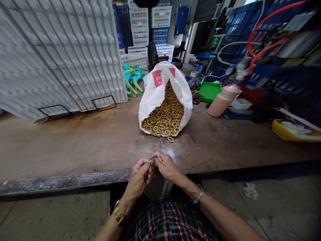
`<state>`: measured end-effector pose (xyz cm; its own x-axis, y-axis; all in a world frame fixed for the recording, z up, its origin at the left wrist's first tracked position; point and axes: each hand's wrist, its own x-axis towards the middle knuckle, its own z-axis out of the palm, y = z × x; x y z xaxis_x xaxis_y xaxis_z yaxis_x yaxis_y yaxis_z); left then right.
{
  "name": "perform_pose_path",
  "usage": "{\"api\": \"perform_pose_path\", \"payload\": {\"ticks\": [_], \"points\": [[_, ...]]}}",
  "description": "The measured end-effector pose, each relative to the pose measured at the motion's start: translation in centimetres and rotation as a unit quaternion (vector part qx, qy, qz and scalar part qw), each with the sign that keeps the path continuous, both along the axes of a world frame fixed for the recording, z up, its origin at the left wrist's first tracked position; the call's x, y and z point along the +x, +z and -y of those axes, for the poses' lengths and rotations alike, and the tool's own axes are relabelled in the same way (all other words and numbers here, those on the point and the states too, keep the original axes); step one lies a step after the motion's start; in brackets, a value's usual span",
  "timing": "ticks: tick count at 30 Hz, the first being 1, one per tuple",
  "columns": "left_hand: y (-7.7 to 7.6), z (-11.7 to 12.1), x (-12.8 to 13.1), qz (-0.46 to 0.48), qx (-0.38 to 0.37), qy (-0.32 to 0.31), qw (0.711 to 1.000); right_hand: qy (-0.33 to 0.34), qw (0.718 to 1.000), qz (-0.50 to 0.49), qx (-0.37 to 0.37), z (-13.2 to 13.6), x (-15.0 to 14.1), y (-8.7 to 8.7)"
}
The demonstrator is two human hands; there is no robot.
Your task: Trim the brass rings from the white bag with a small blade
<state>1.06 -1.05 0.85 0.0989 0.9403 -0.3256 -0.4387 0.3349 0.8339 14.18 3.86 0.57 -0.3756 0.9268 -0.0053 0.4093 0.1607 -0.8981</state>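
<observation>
My left hand [138, 177] and my right hand [167, 167] meet at the near edge of the worn workbench [82, 144]. Both pinch a small part between their fingertips: a brass-coloured ring with a small metal piece [153, 160], too small to make out fully. Straight ahead lies a white plastic bag [155, 90] with red print, open towards me and spilling many brass rings [165, 117]. One loose ring [170, 139] lies just in front of the bag's mouth.
A large white plastic grid panel [62, 53] leans at the left. A pink bottle [222, 100], a green tray [210, 91] and a yellow tray [288, 132] stand at the right. Turquoise hangers [132, 80] and stacked crates [150, 23] are behind.
</observation>
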Motion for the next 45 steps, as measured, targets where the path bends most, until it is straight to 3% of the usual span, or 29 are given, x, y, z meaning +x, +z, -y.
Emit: {"api": "perform_pose_path", "payload": {"ticks": [3,6,14,25,29,34,38,42,45], "points": [[0.1,0.0,0.0,0.0,0.003,0.008,1.0,0.047,0.989,0.108,0.095,0.4,0.2,-0.3],[0.2,0.0,0.0,-0.014,0.011,0.014,1.0,0.065,0.974,0.168,0.135,0.8,0.2,-0.8],[0.2,0.2,0.1,-0.067,0.018,0.019,0.997,0.089,0.962,0.206,0.154,1.0,0.3,-1.4],[0.0,0.5,0.0,-0.148,0.034,0.017,0.988,0.082,0.941,0.292,0.147,1.7,0.0,0.2],[0.1,0.8,-0.1,-0.165,0.055,0.008,0.985,0.08,0.939,0.302,0.145,1.4,0.1,-0.1],[1.4,1.5,0.1,-0.065,0.067,-0.029,0.995,0.013,0.931,0.341,0.125,-0.5,1.4,-1.0],[2.2,1.2,0.2,0.064,0.012,0.01,0.998,-0.096,0.922,0.35,0.134,-2.9,3.3,-0.6],[1.1,0.7,0.0,0.119,-0.045,0.038,0.991,-0.199,0.9,0.363,0.135,-5.2,4.9,-0.6],[0.0,0.5,-0.3,0.144,-0.059,0.039,0.987,-0.219,0.893,0.377,0.112,-6.2,5.1,-1.0]]}}
